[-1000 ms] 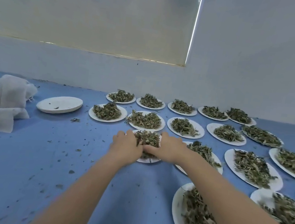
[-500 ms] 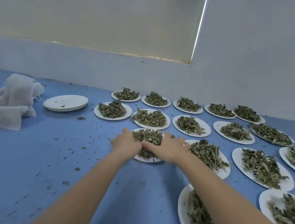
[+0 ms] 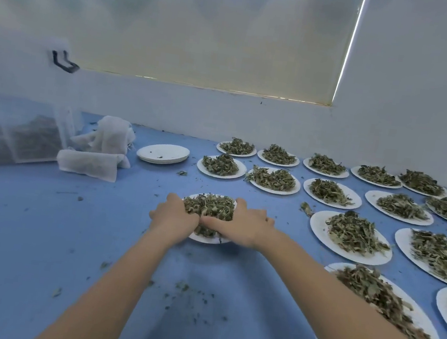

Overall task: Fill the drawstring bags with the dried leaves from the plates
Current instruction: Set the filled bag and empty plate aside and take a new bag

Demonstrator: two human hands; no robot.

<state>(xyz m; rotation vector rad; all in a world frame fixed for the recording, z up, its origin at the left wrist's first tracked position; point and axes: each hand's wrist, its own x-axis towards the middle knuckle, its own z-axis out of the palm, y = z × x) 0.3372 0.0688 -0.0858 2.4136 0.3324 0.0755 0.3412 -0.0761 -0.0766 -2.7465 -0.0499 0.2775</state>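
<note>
Two hands (image 3: 209, 222) around crumpled green-brown leaves (image 3: 210, 206)

Both hands have closed in around the leaf pile (image 3: 209, 209) on the nearest plate (image 3: 208, 239). The left hand (image 3: 174, 217) and right hand (image 3: 240, 225) now cup it, thumbs meeting.

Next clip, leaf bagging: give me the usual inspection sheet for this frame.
Surface: blue table, strewn with leaf crumbs.
Job's things: white plate heaped with dried leaves under both hands; many more filled plates to the right; white drawstring bags piled at far left.
Clutter: stack of emptied plates; clear plastic bin holding filled bags.
Hands: left hand and right hand cup the leaf pile from either side, fingers curled into it.
Cables: nothing seen.
Surroundings: pale wall, window blind with light along its right edge.
</note>
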